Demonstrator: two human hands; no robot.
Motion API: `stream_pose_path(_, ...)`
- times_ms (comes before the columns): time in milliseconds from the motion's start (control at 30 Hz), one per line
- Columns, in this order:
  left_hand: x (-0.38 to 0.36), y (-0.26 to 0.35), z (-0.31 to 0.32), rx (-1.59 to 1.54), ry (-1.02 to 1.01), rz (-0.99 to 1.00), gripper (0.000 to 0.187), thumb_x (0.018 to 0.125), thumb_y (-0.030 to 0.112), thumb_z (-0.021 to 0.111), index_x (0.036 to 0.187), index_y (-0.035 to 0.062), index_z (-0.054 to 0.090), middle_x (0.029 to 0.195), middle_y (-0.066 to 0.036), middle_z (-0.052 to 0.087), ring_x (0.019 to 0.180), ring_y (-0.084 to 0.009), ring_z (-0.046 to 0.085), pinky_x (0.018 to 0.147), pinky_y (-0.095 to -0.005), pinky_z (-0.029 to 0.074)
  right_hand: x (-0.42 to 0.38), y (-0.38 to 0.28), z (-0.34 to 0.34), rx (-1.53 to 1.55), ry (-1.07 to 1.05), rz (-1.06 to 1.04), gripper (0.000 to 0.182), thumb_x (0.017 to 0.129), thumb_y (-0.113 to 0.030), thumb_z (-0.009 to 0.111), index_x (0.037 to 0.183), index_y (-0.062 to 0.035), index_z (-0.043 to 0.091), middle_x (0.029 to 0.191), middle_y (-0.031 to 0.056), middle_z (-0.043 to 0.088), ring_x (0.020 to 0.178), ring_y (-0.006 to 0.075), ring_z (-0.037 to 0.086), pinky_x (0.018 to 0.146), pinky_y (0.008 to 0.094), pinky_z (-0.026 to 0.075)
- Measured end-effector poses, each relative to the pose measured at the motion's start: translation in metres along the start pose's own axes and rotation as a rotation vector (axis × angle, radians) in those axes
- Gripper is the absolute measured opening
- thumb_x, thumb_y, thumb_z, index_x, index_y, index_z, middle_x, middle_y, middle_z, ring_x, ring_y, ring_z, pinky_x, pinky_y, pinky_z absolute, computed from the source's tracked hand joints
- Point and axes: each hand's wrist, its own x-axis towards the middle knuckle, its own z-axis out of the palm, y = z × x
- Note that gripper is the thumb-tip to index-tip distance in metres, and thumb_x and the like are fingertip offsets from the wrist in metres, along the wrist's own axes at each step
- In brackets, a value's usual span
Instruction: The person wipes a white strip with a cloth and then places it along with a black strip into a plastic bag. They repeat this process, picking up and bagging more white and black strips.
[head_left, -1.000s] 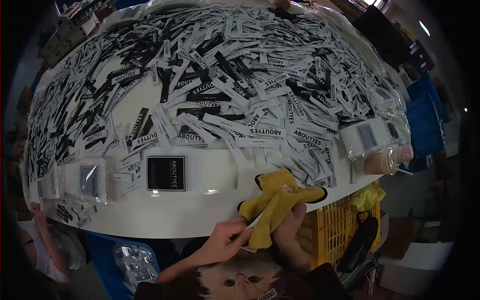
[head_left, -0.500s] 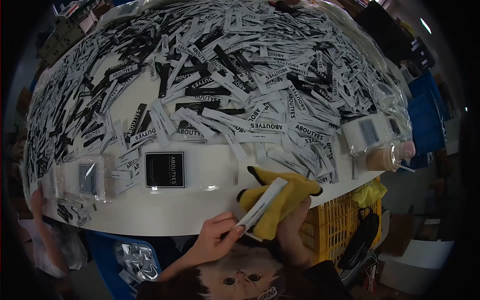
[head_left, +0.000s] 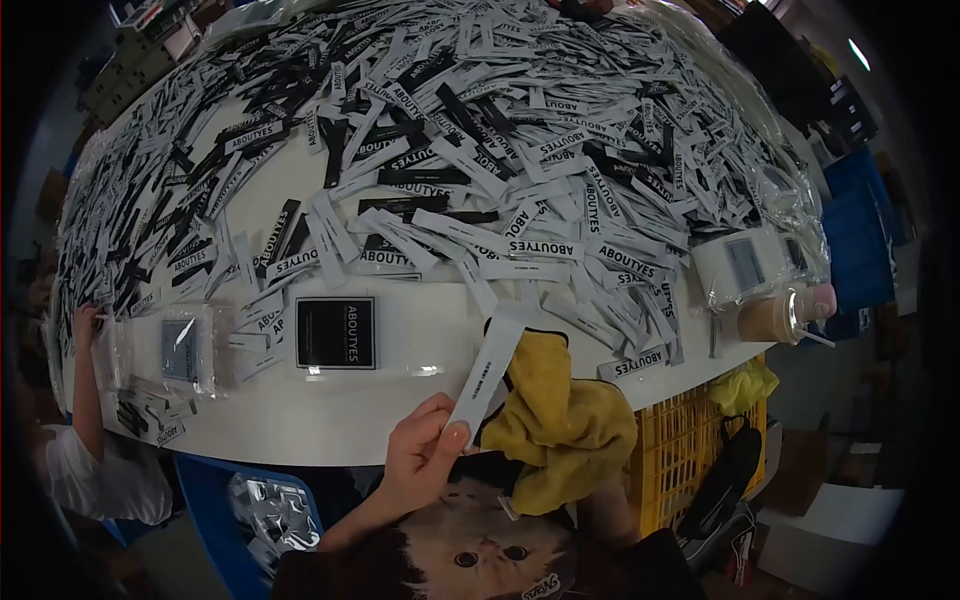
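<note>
My left hand pinches the lower end of a long white stick sachet, which slants up and to the right with small print on its face. Bunched to the right of it is a yellow cloth with dark edging. My right hand is behind and under this cloth, holding it up; its fingers are hidden. Beyond both hands lies a wide heap of white and black sachets, many printed ABOUTYES.
On the white table lie a white pack with a black label and a plastic-wrapped pack. At right stand a drink cup and a yellow crate. A blue bin is below. Another person's arm reaches in at left.
The sachet has come up off the front of the cloth and stands steeper. The cloth has shifted lower and bunched up. At left, the other person's arm has moved up onto the table.
</note>
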Motion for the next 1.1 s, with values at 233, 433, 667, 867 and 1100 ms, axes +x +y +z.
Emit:
stream_pose_path(233, 0.000, 0.012, 0.013, 0.382, -0.192, 0.069, 0.003, 0.079, -0.005, 0.052, 0.081, -0.0058, 0.054, 0.078, -0.013, 0.048, 0.062, -0.0240, 0.047, 0.055, -0.0268, 0.039, 0.008, -0.038, 0.017, 0.791, -0.009, 0.220, 0.045, 0.079, -0.008, 0.066, 0.118, -0.0028, 0.043, 0.114, 0.0080, 0.052, 0.102, 0.0170, 0.053, 0.086, 0.0313, 0.045)
stream_pose_path(433, -0.004, 0.008, 0.023, 0.410, -0.271, 0.043, 0.009, 0.074, -0.007, 0.051, 0.082, -0.0057, 0.055, 0.080, -0.014, 0.052, 0.062, -0.0256, 0.052, 0.054, -0.0271, 0.041, -0.002, -0.044, 0.028, 0.823, 0.323, 0.067, 0.044, 0.081, -0.007, 0.064, 0.118, -0.0017, 0.040, 0.113, 0.0095, 0.052, 0.102, 0.0172, 0.054, 0.085, 0.0311, 0.046)
stream_pose_path(667, 0.010, 0.018, 0.034, 0.451, -0.555, 0.019, 0.003, 0.077, -0.001, 0.057, 0.077, -0.0041, 0.055, 0.076, -0.012, 0.051, 0.060, -0.0248, 0.051, 0.052, -0.0295, 0.041, -0.003, -0.030, 0.004, 0.819, 0.572, 0.111, 0.029, 0.087, -0.013, 0.053, 0.111, -0.0014, 0.041, 0.109, 0.0116, 0.052, 0.100, 0.0195, 0.055, 0.083, 0.0315, 0.047)
stream_pose_path(867, 0.025, 0.012, 0.037, 0.625, -0.647, -0.098, 0.015, 0.083, 0.005, 0.057, 0.070, -0.0024, 0.054, 0.071, -0.014, 0.050, 0.057, -0.0300, 0.049, 0.051, -0.0337, 0.040, -0.004, -0.013, -0.047, -0.315, 1.267, -0.224, 0.016, 0.078, -0.013, 0.050, 0.087, 0.0007, 0.047, 0.085, 0.0139, 0.054, 0.072, 0.0238, 0.055, 0.065, 0.0326, 0.047)
stream_pose_path(1100, 0.093, 0.018, 0.068, 1.376, -0.363, 0.059, 0.027, 0.086, 0.021, 0.056, 0.068, 0.0014, 0.049, 0.063, -0.015, 0.053, 0.054, -0.0353, 0.051, 0.050, -0.0400, 0.039, -0.031, 0.026, -0.097, -2.698, 1.247, 0.010, 0.017, 0.083, -0.011, 0.046, 0.072, 0.0010, 0.048, 0.069, 0.0124, 0.053, 0.061, 0.0179, 0.054, 0.048, 0.0262, 0.044)
